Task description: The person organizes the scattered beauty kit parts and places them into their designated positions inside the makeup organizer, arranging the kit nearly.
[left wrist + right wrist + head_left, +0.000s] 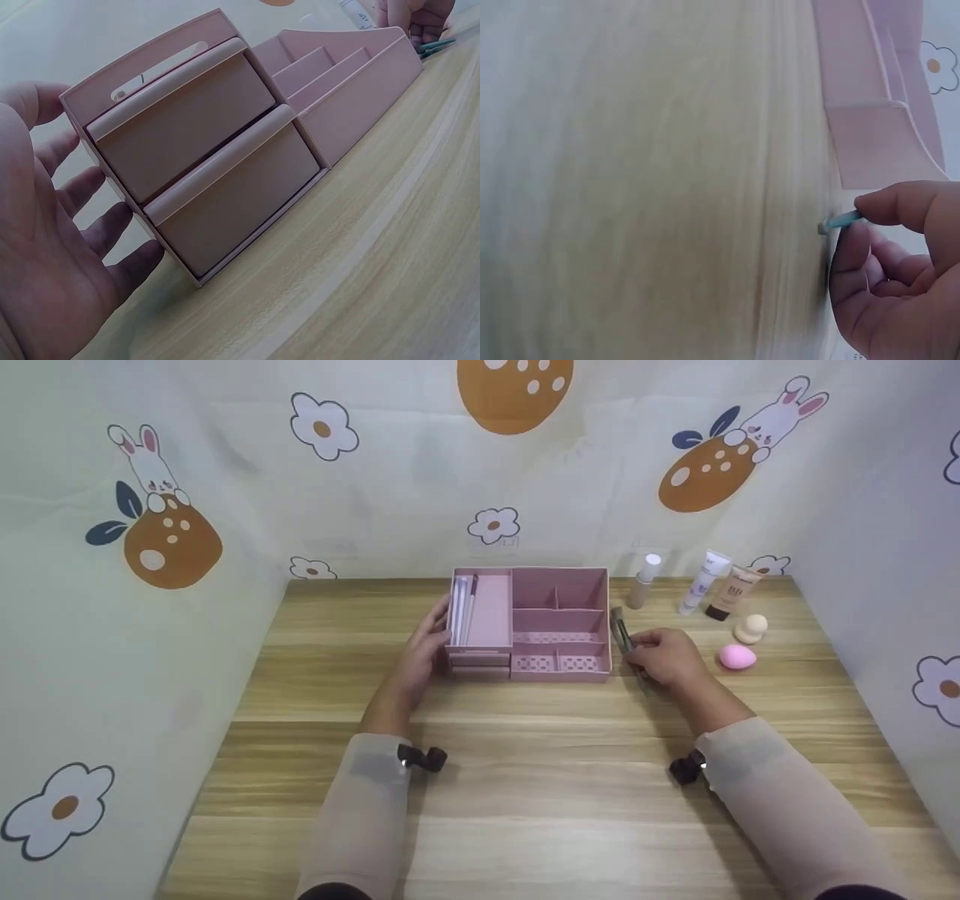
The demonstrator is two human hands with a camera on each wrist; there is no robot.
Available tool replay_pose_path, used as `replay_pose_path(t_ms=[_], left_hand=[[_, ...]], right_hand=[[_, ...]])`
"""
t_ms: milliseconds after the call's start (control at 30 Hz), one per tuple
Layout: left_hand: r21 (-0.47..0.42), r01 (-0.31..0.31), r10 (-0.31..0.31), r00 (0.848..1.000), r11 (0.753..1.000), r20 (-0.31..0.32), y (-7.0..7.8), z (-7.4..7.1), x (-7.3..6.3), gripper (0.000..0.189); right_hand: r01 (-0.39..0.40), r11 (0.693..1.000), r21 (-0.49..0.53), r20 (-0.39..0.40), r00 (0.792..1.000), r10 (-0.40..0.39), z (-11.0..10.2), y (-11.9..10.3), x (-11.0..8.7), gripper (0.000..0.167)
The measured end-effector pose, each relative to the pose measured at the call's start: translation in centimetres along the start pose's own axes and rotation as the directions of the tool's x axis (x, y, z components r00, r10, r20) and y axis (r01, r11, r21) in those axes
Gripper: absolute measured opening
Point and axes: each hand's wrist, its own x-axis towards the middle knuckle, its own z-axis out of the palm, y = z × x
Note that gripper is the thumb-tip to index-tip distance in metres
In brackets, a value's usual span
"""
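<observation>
A pink desktop organizer (560, 625) stands on the wooden table, with divided compartments on its right and two drawers (187, 116) at its front left. Slim pale sticks and a dark-tipped one (469, 611) lie in its top left tray. My left hand (424, 660) rests its fingertips (124, 225) against the organizer's left side, the fingers extended. Just right of the organizer, my right hand (670, 661) pinches a makeup brush (622, 628) between thumb and fingers. The brush's greenish handle end (844, 220) shows in the right wrist view; its bristles are out of sight there.
Behind and right of my right hand stand a small white-capped bottle (643, 582), a white tube (703, 583) and a beige tube (733, 593). A cream sponge (751, 628) and a pink sponge (737, 657) lie nearby. Patterned cloth (405, 472) borders the table.
</observation>
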Motion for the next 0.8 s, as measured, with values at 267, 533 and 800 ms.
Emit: replay_pose_path(t_ms=[267, 533, 800], left_hand=[[-0.028, -0.002, 0.002, 1.0, 1.0, 0.003, 0.2, 0.2, 0.0, 0.062], [-0.002, -0.009, 0.009, 1.0, 1.0, 0.005, 0.2, 0.1, -0.1, 0.061], [0.025, -0.009, 0.009, 1.0, 1.0, 0.001, 0.2, 0.1, -0.1, 0.062]], right_hand=[[0.014, 0.999, 0.029, -0.069, 0.998, -0.012, -0.6, -0.9, -1.0, 0.047], [-0.007, 0.994, 0.107, -0.083, 0.996, 0.016, -1.3, -1.8, -1.8, 0.044], [-0.01, 0.969, 0.246, -0.058, 0.998, 0.025, -1.5, -2.2, -1.8, 0.046]])
